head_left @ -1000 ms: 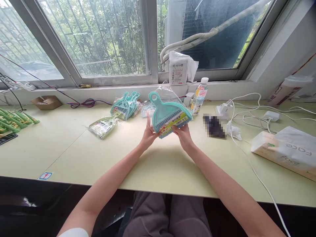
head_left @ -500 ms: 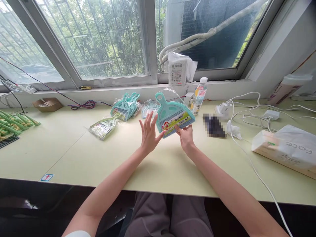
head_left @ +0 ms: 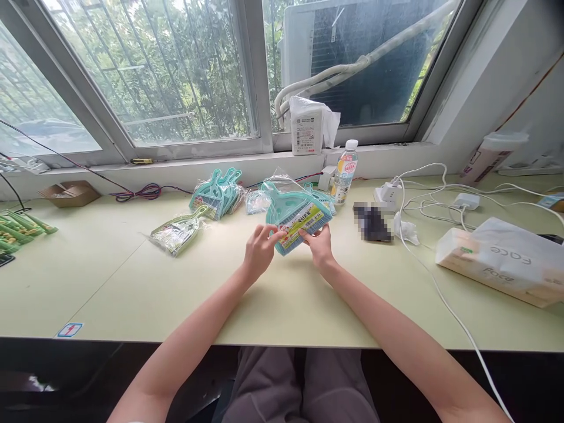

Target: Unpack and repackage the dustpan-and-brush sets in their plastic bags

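A teal mini dustpan-and-brush set (head_left: 293, 214) in a clear bag, with a yellow label, is held just above the pale green table (head_left: 132, 282). My left hand (head_left: 259, 249) pinches its lower left edge. My right hand (head_left: 318, 245) grips its lower right edge. A pile of the same teal sets (head_left: 217, 192) lies behind to the left. Further left, one bagged green set (head_left: 176, 232) lies by itself.
A water bottle (head_left: 344, 171), a white labelled packet (head_left: 306, 126) on the sill, and a blurred dark object (head_left: 372, 222) stand behind the hands. White chargers and cables (head_left: 423, 200) spread to the right beside a tissue pack (head_left: 497, 261). Green items (head_left: 20, 226) and a small cardboard box (head_left: 66, 192) are at far left.
My left hand let go of the set and opened, then closed on its lower left edge again. The set has come lower and tilted flatter toward the table.
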The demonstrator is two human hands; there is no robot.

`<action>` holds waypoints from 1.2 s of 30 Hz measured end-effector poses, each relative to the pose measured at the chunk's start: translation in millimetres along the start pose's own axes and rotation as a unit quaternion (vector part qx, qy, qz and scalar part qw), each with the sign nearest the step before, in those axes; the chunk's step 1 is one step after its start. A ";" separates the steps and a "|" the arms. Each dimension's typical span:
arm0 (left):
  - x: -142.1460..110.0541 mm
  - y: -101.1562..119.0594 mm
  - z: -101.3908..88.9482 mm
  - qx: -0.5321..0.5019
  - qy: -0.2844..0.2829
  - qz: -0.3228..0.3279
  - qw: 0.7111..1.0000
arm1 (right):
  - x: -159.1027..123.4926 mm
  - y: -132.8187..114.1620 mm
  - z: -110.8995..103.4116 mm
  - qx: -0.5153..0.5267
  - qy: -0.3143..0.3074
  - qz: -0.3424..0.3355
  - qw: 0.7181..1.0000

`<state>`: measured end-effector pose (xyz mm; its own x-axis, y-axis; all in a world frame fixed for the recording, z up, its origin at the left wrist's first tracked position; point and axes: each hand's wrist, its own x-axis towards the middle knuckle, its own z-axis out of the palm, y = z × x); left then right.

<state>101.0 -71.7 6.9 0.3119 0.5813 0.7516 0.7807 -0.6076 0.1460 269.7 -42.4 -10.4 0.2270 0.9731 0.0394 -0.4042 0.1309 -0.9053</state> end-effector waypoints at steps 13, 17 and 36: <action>1.9 6.1 7.4 0.005 0.084 -0.075 0.994 | -7.8 -3.8 4.1 0.050 -0.002 -0.002 0.999; 1.5 5.4 10.9 -0.033 0.026 -0.022 0.999 | -8.9 -5.5 4.6 0.062 0.009 0.006 0.998; 7.3 14.5 19.3 -0.625 0.013 -0.433 0.649 | -20.6 -5.9 11.3 0.069 -0.007 0.021 0.997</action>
<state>125.0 -65.8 2.1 0.0271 0.9985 0.0470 -0.3971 -0.0324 0.9172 257.4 -61.1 -1.1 0.1954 0.9807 0.0091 -0.5321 0.1138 -0.8390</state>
